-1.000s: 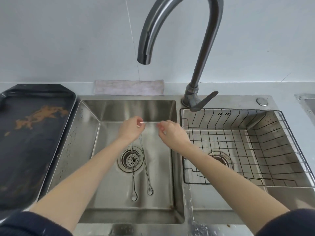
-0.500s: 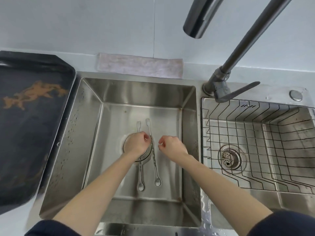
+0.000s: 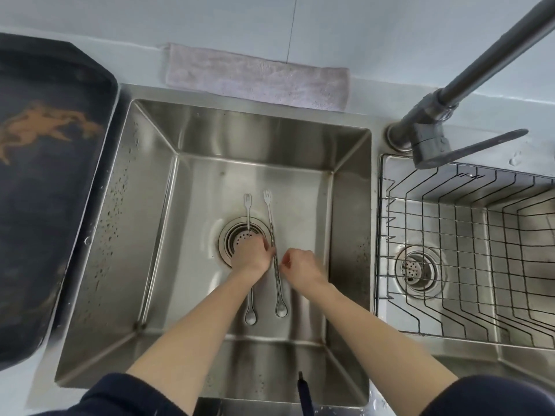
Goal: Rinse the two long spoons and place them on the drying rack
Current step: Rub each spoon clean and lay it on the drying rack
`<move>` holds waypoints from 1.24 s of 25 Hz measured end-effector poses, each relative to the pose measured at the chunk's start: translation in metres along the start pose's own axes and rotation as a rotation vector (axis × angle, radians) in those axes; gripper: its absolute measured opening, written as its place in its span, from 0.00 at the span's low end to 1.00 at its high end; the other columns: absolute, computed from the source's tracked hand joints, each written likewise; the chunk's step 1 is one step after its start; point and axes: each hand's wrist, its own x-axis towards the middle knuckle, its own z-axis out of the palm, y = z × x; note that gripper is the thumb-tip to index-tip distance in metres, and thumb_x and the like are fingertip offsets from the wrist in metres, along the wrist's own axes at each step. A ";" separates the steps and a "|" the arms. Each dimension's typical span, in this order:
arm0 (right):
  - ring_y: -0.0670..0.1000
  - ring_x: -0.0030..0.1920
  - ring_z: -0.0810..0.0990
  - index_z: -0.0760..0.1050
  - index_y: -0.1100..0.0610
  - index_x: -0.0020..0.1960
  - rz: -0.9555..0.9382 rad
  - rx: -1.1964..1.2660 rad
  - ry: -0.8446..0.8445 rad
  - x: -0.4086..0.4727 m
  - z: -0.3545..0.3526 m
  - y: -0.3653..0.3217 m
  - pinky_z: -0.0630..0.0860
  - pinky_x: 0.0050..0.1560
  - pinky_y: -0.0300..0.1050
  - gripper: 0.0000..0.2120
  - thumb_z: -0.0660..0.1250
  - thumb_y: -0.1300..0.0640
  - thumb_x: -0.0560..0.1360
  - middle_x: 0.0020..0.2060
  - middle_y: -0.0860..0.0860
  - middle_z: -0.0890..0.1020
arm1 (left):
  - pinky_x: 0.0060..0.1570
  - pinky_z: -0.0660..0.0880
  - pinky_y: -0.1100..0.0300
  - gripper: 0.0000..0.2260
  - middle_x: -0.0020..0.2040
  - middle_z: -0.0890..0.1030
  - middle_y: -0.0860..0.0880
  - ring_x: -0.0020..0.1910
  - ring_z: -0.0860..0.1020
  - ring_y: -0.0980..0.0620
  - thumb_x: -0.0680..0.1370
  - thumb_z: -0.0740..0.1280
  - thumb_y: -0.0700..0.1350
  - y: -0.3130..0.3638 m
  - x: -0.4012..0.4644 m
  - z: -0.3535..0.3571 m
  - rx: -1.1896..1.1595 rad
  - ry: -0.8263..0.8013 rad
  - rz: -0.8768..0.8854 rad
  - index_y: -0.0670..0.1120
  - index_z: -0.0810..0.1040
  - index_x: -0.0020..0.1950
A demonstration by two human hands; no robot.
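Observation:
Two long thin metal spoons lie lengthwise in the left sink basin (image 3: pixel 300 139), small fork-shaped ends far, bowls near. My left hand (image 3: pixel 249 255) is over the drain strainer (image 3: pixel 237 235), closed around the middle of the left spoon (image 3: pixel 250 316), with a fingertip touching the right spoon (image 3: pixel 271 223). My right hand (image 3: pixel 301 267) is just right of it, thumb and finger pinched against that spoon's twisted handle. The wire drying rack (image 3: pixel 468 189) sits in the right basin and holds nothing.
The dark faucet (image 3: pixel 428 139) rises between the basins, its lever pointing right and its spout out of frame overhead. No water runs. A black tray (image 3: pixel 45 190) with brown residue lies left of the sink. A folded cloth (image 3: pixel 255 76) rests behind the basin.
Both hands dropped from mid-height to the basin floor. The spoons, hanging from my left hand a second ago, now lie flat along the bottom. The view has tilted downward.

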 end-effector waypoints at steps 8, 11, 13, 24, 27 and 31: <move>0.60 0.57 0.78 0.74 0.59 0.56 0.002 -0.080 0.020 0.008 0.012 -0.003 0.74 0.52 0.48 0.12 0.61 0.54 0.77 0.56 0.58 0.80 | 0.52 0.72 0.53 0.12 0.55 0.81 0.42 0.57 0.77 0.43 0.76 0.64 0.48 -0.004 0.012 0.012 -0.058 -0.020 -0.047 0.41 0.77 0.53; 0.60 0.57 0.78 0.73 0.61 0.56 -0.005 -0.097 0.042 0.012 0.013 -0.007 0.74 0.51 0.48 0.11 0.59 0.57 0.78 0.56 0.59 0.79 | 0.52 0.73 0.52 0.13 0.56 0.80 0.42 0.58 0.76 0.43 0.77 0.63 0.47 -0.002 0.015 0.012 0.012 -0.007 -0.009 0.39 0.76 0.54; 0.61 0.57 0.78 0.72 0.62 0.56 -0.003 -0.088 0.056 0.012 0.016 -0.010 0.74 0.52 0.49 0.10 0.57 0.61 0.78 0.57 0.60 0.79 | 0.51 0.73 0.52 0.12 0.56 0.81 0.42 0.58 0.76 0.43 0.77 0.63 0.46 -0.002 0.016 0.013 0.045 0.002 0.003 0.39 0.77 0.54; 0.62 0.58 0.76 0.72 0.62 0.58 0.062 0.006 0.095 0.016 0.018 -0.014 0.74 0.53 0.51 0.12 0.56 0.63 0.77 0.58 0.60 0.78 | 0.49 0.73 0.53 0.13 0.53 0.81 0.41 0.55 0.77 0.42 0.76 0.64 0.49 0.001 0.017 0.010 0.006 -0.015 -0.051 0.40 0.79 0.52; 0.62 0.57 0.76 0.72 0.61 0.58 0.016 0.031 0.108 0.011 0.015 -0.012 0.74 0.52 0.51 0.12 0.57 0.62 0.76 0.58 0.60 0.78 | 0.47 0.72 0.53 0.13 0.51 0.81 0.39 0.53 0.77 0.41 0.76 0.64 0.49 0.003 0.016 0.008 -0.101 -0.013 -0.078 0.39 0.77 0.47; 0.63 0.56 0.77 0.73 0.62 0.56 -0.017 0.120 0.156 0.004 0.004 -0.015 0.74 0.52 0.51 0.11 0.58 0.61 0.76 0.56 0.60 0.79 | 0.42 0.68 0.55 0.13 0.47 0.80 0.38 0.50 0.77 0.39 0.77 0.61 0.46 0.013 0.012 -0.002 -0.226 0.025 -0.024 0.44 0.69 0.34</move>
